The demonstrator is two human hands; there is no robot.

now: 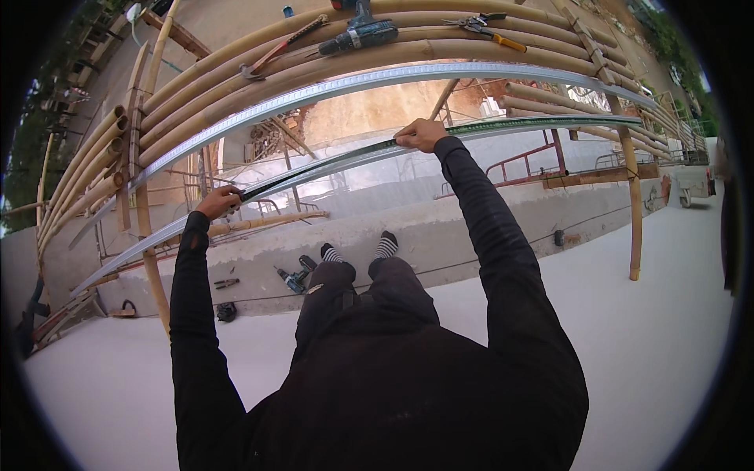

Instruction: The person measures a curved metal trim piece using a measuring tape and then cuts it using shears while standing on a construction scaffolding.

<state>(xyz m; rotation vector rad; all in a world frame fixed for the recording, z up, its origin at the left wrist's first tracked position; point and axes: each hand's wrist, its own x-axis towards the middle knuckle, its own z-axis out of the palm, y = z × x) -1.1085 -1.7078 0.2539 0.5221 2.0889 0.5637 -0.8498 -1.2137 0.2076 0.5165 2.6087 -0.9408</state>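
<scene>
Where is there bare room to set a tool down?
The ledge looks bare between the right foot, right sleeve and dark cable; so does the white surface between that sleeve and the bamboo post. Crowded: the ledge left of the left foot (drill, pliers, dark object) and the bamboo rails (hammer, another drill, yellow-handled tool).

From the head, at its left camera, we look steeply down and forward through a wide fisheye: our torso (416, 392) fills the near lower edge, our left hand (219, 202) and right hand (422, 136) come at middle range, and bamboo poles (471, 52) bend across the top, farther off
</scene>
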